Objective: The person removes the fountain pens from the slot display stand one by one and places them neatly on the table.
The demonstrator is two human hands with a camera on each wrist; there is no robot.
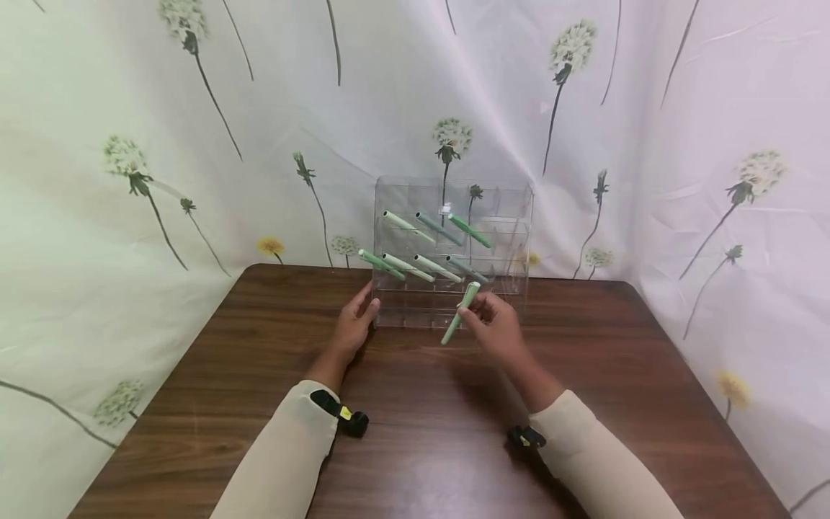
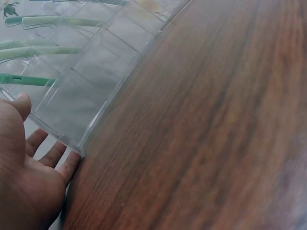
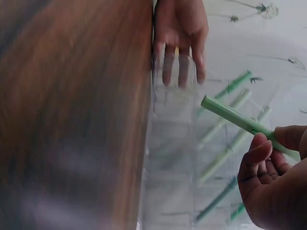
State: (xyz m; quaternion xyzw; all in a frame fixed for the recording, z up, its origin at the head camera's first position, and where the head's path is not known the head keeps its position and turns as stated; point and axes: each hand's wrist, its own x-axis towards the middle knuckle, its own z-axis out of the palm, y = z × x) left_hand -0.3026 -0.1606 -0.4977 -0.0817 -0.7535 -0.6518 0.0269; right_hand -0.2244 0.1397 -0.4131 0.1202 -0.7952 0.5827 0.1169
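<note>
A clear plastic rack (image 1: 452, 301) with stepped compartments stands upright at the back of the table. Several green pens (image 1: 437, 268), from pale to dark grey-green, lean in its two middle tiers. At the rack's left side is my left hand (image 1: 352, 328); its straight fingers (image 2: 50, 155) lie along the side wall, thumb near the front edge. With thumb and fingertips, my right hand (image 1: 498, 328) pinches a light green pen (image 3: 230, 114) in front of the rack's lower right part. In the head view that pen tilts, with its clip end up.
The brown wooden table (image 1: 415, 432) extends in front of the rack and to both sides. Behind it hangs a white curtain (image 1: 382, 94) printed with dandelions. Dark straps with small cameras (image 1: 353, 422) sit on both wrists.
</note>
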